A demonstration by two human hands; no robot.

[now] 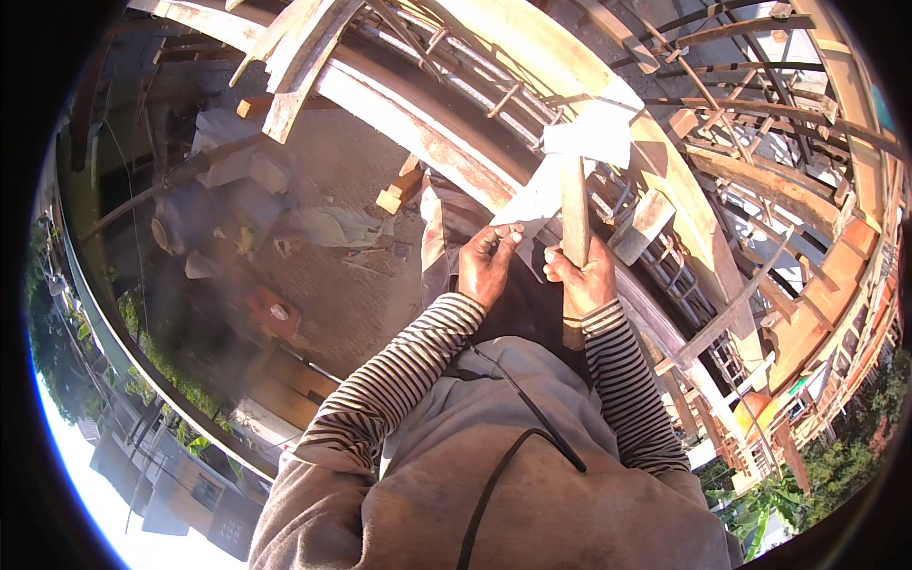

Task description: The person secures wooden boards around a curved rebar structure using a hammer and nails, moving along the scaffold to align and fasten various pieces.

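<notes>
Close in front of my body, my right hand (591,277) is wrapped round the wooden handle of a hammer (575,211). The handle points away from me, and glare washes out the shape of the head at its far end. To its left, my left hand (485,268) is closed, thumb and fingertips pinched together. Whatever small thing may be in that pinch is too bright to make out. A pale, sunlit flat piece (538,198) lies just beyond the left fingertips. Both hands are above a long timber beam form (418,133).
Steel reinforcing bars (508,100) run inside the form, and a short wood block (642,226) lies across it at right. Loose boards (304,57) rest at the far left. Timber framing (750,142) stands right. Far below on the left is littered ground (332,275).
</notes>
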